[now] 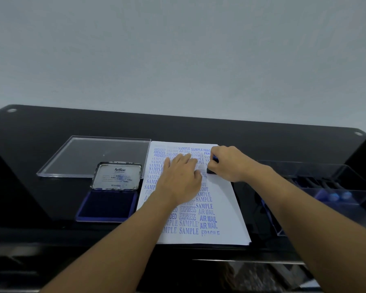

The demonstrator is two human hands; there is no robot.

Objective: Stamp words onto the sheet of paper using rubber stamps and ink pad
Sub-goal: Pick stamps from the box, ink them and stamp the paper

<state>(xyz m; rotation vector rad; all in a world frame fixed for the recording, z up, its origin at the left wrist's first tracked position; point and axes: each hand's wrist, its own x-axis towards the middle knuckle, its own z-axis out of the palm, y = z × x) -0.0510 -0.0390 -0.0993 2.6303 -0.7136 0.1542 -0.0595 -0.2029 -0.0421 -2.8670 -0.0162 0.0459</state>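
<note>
A white sheet of paper lies on the black table, covered with several blue stamped words such as SAMPLE, AIR MAIL and EXPRESS. My left hand rests flat on the sheet with fingers spread. My right hand grips a rubber stamp with a blue handle, its dark base pressed on the paper in the upper right part. Left of the sheet sits the ink pad, open, with a dark blue pad and a metal lid marked Artline standing up.
A clear plastic lid lies flat behind the ink pad. At the right, a clear plastic box holds several more stamps with blue handles. The black table ends at a grey wall.
</note>
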